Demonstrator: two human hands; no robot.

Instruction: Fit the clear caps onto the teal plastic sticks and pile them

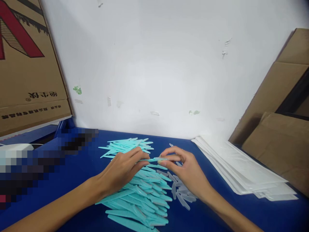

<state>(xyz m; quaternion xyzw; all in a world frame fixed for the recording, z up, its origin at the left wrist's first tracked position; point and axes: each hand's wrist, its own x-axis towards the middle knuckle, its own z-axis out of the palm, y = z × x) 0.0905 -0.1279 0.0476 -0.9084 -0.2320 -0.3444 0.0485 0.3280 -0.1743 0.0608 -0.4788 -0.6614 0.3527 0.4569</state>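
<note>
Between my two hands is a turquoise eyebrow razor (152, 159), held level above the table. My left hand (120, 169) pinches its handle end from the left. The fingers of my right hand (187, 166) are closed on the other end, around what looks like a clear plastic cap (162, 158). Below my hands lies a large heap of turquoise eyebrow razors (145, 196), partly hidden by my left hand. Beyond it rests a second pile of the same razors (125, 146). Loose translucent caps (183, 195) are scattered under and beside my right hand.
The blue tabletop (72, 164) meets a white wall (154, 64). White plastic bags (241, 167) lie stacked on the right, near brown cardboard (277, 141). A printed carton (29, 71) stands at the left. A blurred patch covers the left table side.
</note>
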